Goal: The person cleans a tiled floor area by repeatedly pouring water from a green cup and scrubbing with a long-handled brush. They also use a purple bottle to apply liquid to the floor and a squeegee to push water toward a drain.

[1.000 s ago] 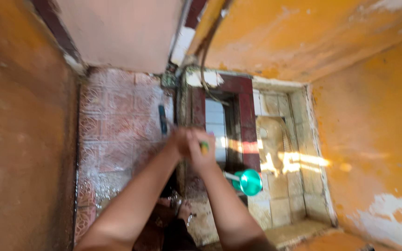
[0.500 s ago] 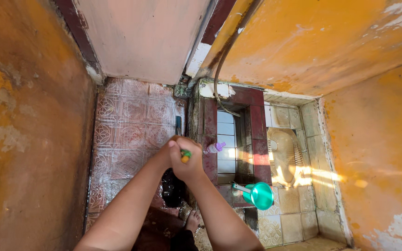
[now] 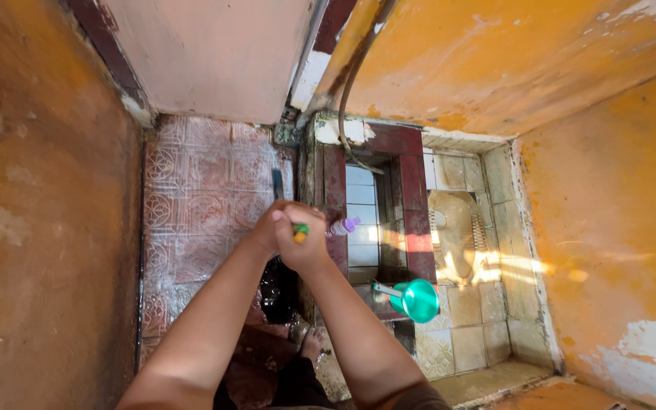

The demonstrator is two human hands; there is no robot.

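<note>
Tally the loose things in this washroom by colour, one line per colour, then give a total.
Teal: 1, the water dipper on the red basin ledge.
Purple-capped: 1, the small bottle by the basin.
Green and orange: 1, the stick handle in the grip of the left hand and right hand.
Total: 3

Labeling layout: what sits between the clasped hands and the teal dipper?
Head view: the dark red tiled rim of the water basin, with a small purple-capped bottle beside the hands, short of the teal dipper.
</note>
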